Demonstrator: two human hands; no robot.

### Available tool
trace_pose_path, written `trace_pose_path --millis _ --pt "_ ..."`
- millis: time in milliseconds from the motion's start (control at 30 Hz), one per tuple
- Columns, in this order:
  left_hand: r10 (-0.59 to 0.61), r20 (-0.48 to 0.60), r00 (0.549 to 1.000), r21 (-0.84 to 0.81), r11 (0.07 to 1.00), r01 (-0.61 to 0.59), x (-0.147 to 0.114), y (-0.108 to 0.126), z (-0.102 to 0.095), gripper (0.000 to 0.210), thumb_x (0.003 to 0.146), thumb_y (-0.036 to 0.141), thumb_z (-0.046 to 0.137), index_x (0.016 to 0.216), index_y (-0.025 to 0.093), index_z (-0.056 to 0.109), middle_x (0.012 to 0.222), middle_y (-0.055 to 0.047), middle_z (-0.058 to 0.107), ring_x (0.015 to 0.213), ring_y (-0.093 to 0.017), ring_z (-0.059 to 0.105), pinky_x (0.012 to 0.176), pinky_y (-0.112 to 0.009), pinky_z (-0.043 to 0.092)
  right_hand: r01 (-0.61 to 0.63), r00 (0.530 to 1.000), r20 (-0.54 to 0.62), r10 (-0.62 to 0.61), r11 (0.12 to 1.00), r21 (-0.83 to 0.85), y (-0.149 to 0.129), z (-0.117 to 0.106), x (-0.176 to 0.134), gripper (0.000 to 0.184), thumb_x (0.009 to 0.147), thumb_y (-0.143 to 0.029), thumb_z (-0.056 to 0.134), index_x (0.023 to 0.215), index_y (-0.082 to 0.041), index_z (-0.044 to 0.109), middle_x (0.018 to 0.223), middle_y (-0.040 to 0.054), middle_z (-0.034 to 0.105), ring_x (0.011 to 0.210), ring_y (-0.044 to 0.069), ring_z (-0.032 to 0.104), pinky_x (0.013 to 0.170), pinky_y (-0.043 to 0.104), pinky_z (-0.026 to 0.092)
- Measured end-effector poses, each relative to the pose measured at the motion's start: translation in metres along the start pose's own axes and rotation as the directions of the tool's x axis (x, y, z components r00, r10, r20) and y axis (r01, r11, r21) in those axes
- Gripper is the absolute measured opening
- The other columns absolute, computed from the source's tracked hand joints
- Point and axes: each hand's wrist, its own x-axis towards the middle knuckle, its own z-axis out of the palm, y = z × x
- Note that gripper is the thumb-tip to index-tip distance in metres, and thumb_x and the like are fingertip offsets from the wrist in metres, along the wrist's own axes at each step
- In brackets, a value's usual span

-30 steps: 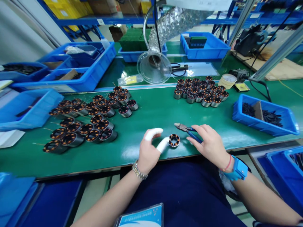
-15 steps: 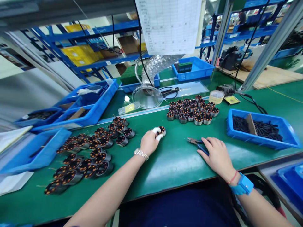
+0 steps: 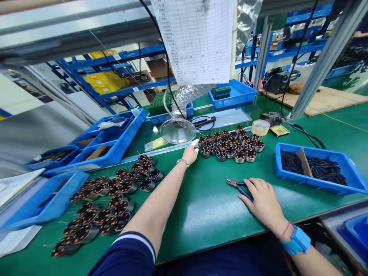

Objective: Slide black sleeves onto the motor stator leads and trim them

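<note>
At a green worktop [image 3: 207, 218], a worker's left hand [image 3: 190, 154], white covers [image 3: 194, 142] on its fingertips, is resting against the left edge of a tight cluster of round metal rings with orange windings [image 3: 230, 152]; the pictures are not showing whether its grip is holding a ring or merely touching one. The right hand [image 3: 262, 201] is holding blue-handled metal pliers [image 3: 236, 183] in a loose, partly open grip, thumb and forefinger lying either side of the handles, probably to steady the tool while the left arm is stretching out. Beyond the cluster, a cream roll of tape [image 3: 260, 128] is lying flat. Farther left, a second group of wound rings [image 3: 128, 187], some trailing thin wires, is standing apart, apparently keeping two lots separate. Rightward, a blue plastic bin [image 3: 287, 172] is holding short black tubes [image 3: 324, 170], seemingly sorted by a brown divider [image 3: 304, 161].
</note>
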Motion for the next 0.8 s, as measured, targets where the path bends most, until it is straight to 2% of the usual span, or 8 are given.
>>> trace_pose_path --millis 67,200,333,433,567,667,733,800 --pt "0.023 -0.004 1.000 0.041 0.999 -0.022 -0.031 0.001 -0.003 0.041 0.084 0.018 0.047 0.125 0.016 0.043 0.098 -0.009 0.064 0.079 -0.017 0.061 0.075 -0.030 0.048 0.014 1.000 -0.013 -0.014 1.000 -0.011 0.001 0.000 -0.001 0.046 0.084 -0.046 0.045 0.118 -0.016 0.052 0.110 0.0121 0.055 0.102 0.026 0.046 0.084 0.039 0.036" --pt "0.107 -0.021 0.994 0.149 0.983 -0.103 -0.109 -0.006 -0.023 0.048 0.077 0.030 0.057 0.124 0.023 0.047 0.103 -0.007 0.062 0.097 -0.023 0.055 0.086 -0.034 0.042 0.062 0.998 -0.029 -0.063 0.997 -0.038 0.006 0.003 -0.001 0.040 0.085 -0.044 0.044 0.116 -0.020 0.054 0.109 0.0109 0.055 0.101 0.026 0.047 0.082 0.040 0.038" --pt "0.024 -0.139 0.990 0.273 0.962 0.015 -0.157 -0.039 -0.063 0.049 0.079 0.041 0.051 0.119 0.013 0.050 0.109 -0.018 0.056 0.104 -0.031 0.048 0.090 -0.044 0.036 0.100 0.993 -0.050 -0.103 0.993 -0.059 0.007 0.009 0.001 0.038 0.084 -0.043 0.045 0.113 -0.021 0.057 0.108 0.0109 0.057 0.102 0.027 0.047 0.083 0.042 0.037" --pt "-0.130 -0.146 0.981 0.489 0.852 0.186 -0.160 -0.069 -0.087 0.060 0.076 0.058 0.044 0.114 0.012 0.055 0.105 -0.019 0.059 0.101 -0.034 0.050 0.084 -0.043 0.038 0.132 0.988 -0.080 -0.135 0.990 -0.050 0.005 0.004 0.003 0.041 0.083 -0.045 0.046 0.114 -0.019 0.056 0.112 0.0115 0.056 0.107 0.029 0.045 0.088 0.046 0.035" --pt "-0.229 -0.024 0.973 0.573 0.795 0.201 -0.143 -0.089 -0.092 0.074 0.074 0.070 0.028 0.102 0.013 0.064 0.099 -0.021 0.063 0.098 -0.038 0.052 0.080 -0.045 0.037 0.117 0.978 -0.175 -0.110 0.993 0.027 0.024 -0.026 0.015 0.033 0.086 -0.036 0.043 0.108 -0.017 0.059 0.108 0.0100 0.059 0.104 0.023 0.048 0.087 0.037 0.039" --pt "-0.155 -0.005 0.988 0.546 0.827 0.133 -0.136 -0.085 -0.084 0.071 0.072 0.070 0.031 0.098 0.013 0.066 0.097 -0.021 0.063 0.098 -0.040 0.052 0.080 -0.046 0.038 -0.049 0.982 -0.184 0.044 0.999 -0.021 0.066 -0.057 0.031 0.028 0.086 -0.028 0.041 0.095 -0.015 0.064 0.098 0.0094 0.063 0.096 0.020 0.052 0.088 0.034 0.039" --pt "-0.034 0.030 0.999 0.503 0.864 0.014 -0.140 -0.076 -0.078 0.062 0.072 0.065 0.039 0.094 0.014 0.067 0.091 -0.019 0.065 0.093 -0.037 0.054 0.079 -0.044 0.039 -0.210 0.977 -0.013 0.211 0.968 -0.138 0.099 -0.072 0.041 0.028 0.085 -0.023 0.040 0.090 -0.015 0.066 0.094 0.0090 0.065 0.093 0.020 0.054 0.087 0.033 0.038" --pt "0.122 0.072 0.990 0.425 0.894 -0.141 -0.151 -0.062 -0.071 0.047 0.073 0.057 0.047 0.086 0.016 0.066 0.087 -0.015 0.066 0.089 -0.033 0.056 0.079 -0.041 0.041 -0.257 0.956 0.094 0.277 0.949 -0.183 0.124 -0.077 0.051 0.025 0.081 -0.019 0.044 0.081 -0.015 0.069 0.086 0.0087 0.067 0.084 0.019 0.058 0.081 0.031 0.041"
